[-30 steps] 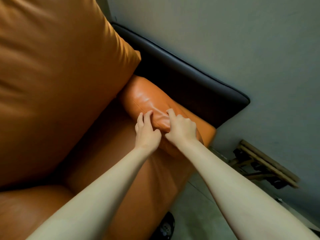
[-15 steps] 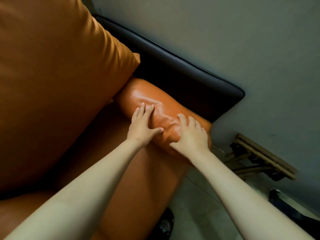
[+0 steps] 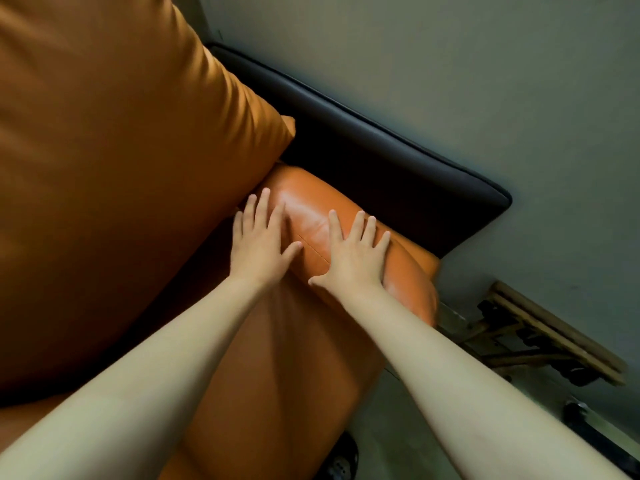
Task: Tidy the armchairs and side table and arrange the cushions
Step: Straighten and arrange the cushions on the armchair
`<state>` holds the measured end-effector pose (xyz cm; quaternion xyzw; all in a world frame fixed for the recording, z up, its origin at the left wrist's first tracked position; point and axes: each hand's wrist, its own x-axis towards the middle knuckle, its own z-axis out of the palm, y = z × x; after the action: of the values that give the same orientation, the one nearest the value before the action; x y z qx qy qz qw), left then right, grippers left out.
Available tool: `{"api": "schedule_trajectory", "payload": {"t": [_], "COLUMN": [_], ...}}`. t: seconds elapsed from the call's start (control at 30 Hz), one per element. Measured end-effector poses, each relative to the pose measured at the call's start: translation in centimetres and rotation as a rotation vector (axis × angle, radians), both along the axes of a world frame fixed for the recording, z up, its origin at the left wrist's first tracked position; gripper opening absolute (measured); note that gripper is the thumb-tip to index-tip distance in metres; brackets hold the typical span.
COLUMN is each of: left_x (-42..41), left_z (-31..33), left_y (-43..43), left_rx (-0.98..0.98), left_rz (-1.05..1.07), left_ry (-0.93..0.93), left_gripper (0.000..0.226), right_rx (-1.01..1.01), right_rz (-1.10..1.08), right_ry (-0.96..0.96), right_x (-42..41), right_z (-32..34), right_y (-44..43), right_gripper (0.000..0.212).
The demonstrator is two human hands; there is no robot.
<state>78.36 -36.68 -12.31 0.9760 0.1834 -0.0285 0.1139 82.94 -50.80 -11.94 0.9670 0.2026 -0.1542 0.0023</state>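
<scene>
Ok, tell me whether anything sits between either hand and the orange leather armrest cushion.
Nothing visible does. The left hand and the right hand both lie flat, fingers spread, directly on the leather armrest cushion. The large fabric cushion lies beside the left hand at the armrest cushion's far end, not under either palm.

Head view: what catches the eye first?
Two hands lie flat with spread fingers on the glossy orange armrest at centre: the left hand nearer the cushion, the right hand nearer the armrest's front end. The big tan cushion fills the upper left. A dark chair shell runs behind the armrest.
</scene>
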Motion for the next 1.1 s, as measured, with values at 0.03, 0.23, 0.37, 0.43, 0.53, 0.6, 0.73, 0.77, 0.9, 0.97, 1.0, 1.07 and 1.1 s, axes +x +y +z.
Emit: {"api": "schedule_trajectory", "payload": {"t": [0.03, 0.23, 0.37, 0.43, 0.53, 0.6, 0.73, 0.77, 0.9, 0.97, 1.0, 1.07, 1.1], "left_x": [0.1, -0.1, -0.5, -0.7, -0.9, -1.0, -0.2, 0.2, 1.8, 2.2, 2.3, 2.2, 2.1], "left_z": [0.3, 1.6, 2.2, 2.6, 3.2, 3.4, 3.7, 3.8, 3.8, 3.4, 3.0, 2.2, 1.7], "left_y": [0.8, 4.2, 5.9, 6.7, 7.7, 8.2, 9.0, 9.2, 10.3, 10.9, 11.2, 11.6, 11.7], "left_rx": [0.087, 0.396, 0.612, 0.787, 1.045, 1.13, 1.181, 1.184, 1.155, 1.128, 1.114, 1.077, 1.051], "left_rz": [-0.012, -0.156, -0.24, -0.295, -0.409, -0.434, -0.398, -0.392, -0.419, -0.436, -0.44, -0.439, -0.441], "left_ry": [-0.002, 0.038, 0.111, 0.206, 0.336, 0.381, 0.429, 0.443, 0.506, 0.535, 0.55, 0.567, 0.573], "left_gripper": [0.081, 0.086, 0.075, 0.069, 0.069, 0.071, 0.072, 0.071, 0.066, 0.063, 0.062, 0.061, 0.06], "right_rx": [0.005, 0.057, -0.001, -0.056, -0.097, -0.107, -0.101, -0.084, -0.009, 0.014, 0.027, 0.055, 0.066], "right_rz": [0.011, 0.054, 0.11, 0.121, 0.121, 0.134, 0.126, 0.117, 0.088, 0.075, 0.066, 0.044, 0.034], "right_ry": [-0.002, -0.027, -0.03, -0.039, -0.054, -0.057, -0.066, -0.066, -0.05, -0.032, -0.018, 0.018, 0.033], "right_x": [0.1, 0.5, 0.9, 1.3, 1.9, 2.1, 2.8, 3.2, 5.1, 6.1, 6.7, 7.6, 8.0], "right_z": [0.0, -0.1, -0.5, -0.9, -1.3, -1.3, -1.2, -1.2, -1.4, -1.3, -1.3, -1.2, -1.2], "right_y": [0.5, 3.5, 5.4, 6.0, 6.3, 6.4, 5.6, 5.1, 2.9, 1.9, 1.4, 0.8, 0.5], "right_gripper": [0.121, 0.117, 0.117, 0.118, 0.12, 0.118, 0.114, 0.114, 0.115, 0.115, 0.115, 0.114, 0.114]}}
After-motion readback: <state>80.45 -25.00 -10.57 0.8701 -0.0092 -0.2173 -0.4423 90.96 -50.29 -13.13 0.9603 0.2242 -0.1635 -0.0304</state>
